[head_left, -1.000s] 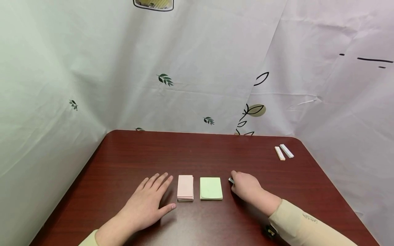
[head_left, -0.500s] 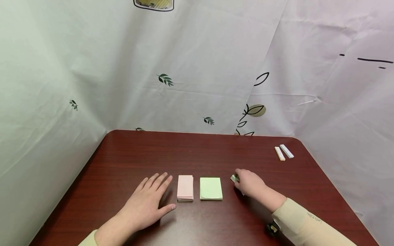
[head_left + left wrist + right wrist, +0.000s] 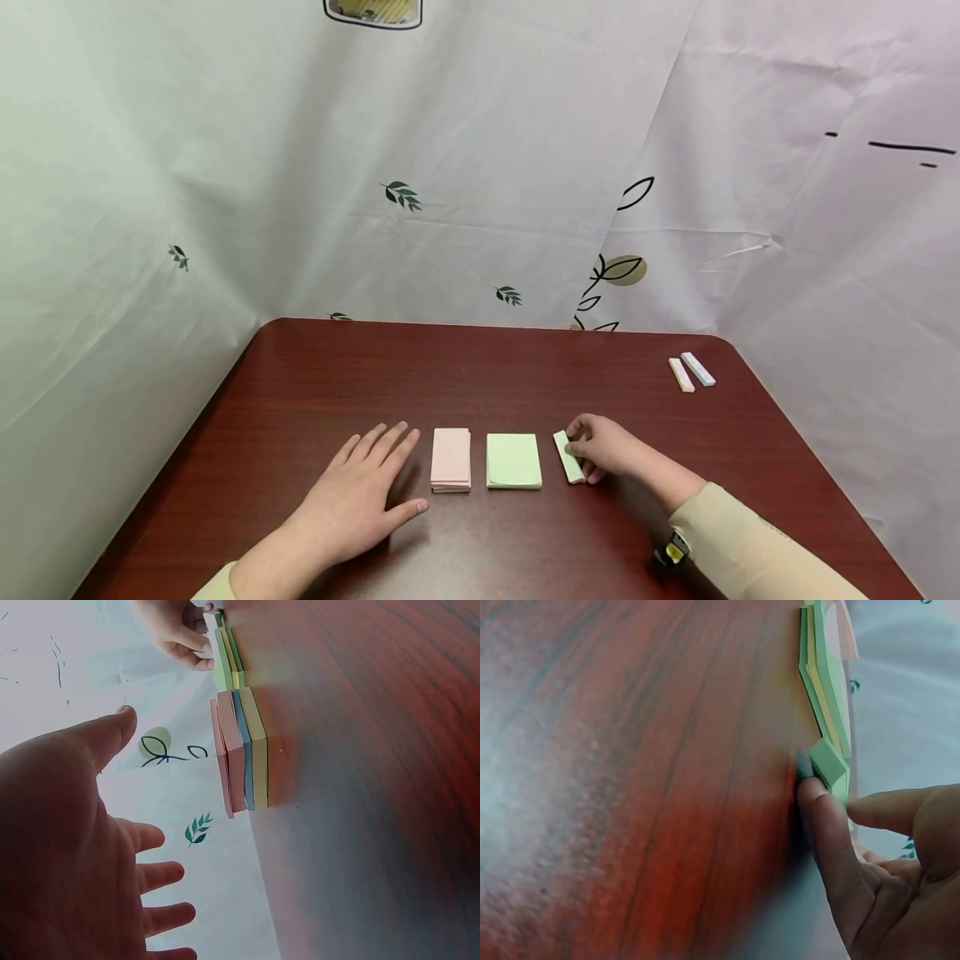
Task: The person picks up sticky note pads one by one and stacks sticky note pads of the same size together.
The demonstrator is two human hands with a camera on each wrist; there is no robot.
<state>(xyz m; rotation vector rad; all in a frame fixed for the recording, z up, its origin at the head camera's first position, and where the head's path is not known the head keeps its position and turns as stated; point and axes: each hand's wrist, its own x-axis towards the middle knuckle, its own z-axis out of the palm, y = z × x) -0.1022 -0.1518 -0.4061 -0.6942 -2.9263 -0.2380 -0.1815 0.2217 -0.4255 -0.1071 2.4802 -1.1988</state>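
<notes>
In the head view my right hand [image 3: 603, 446] pinches a narrow pale green sticky-note pad [image 3: 567, 457] at the table surface, just right of a square green sticky-note stack [image 3: 513, 461]. The right wrist view shows a thumb and finger at the end of this narrow pad [image 3: 829, 763]. My left hand [image 3: 356, 496] rests with spread fingers left of a pink-topped sticky-note stack [image 3: 451, 456], apart from it. The left wrist view reveals pink, blue and yellow layers in that stack [image 3: 244, 750]. Green and yellow layers show in the square stack [image 3: 821, 682].
Two narrow whitish pads, an outer one [image 3: 698, 369] and an inner one [image 3: 682, 375], lie at the far right corner of the dark red wooden table [image 3: 450, 367]. A white printed cloth [image 3: 480, 167] hangs behind and beside the table.
The narrow green pad, mostly hidden under my right hand before, now lies in plain sight as that hand has turned and shifted slightly right. The left hand keeps its place.
</notes>
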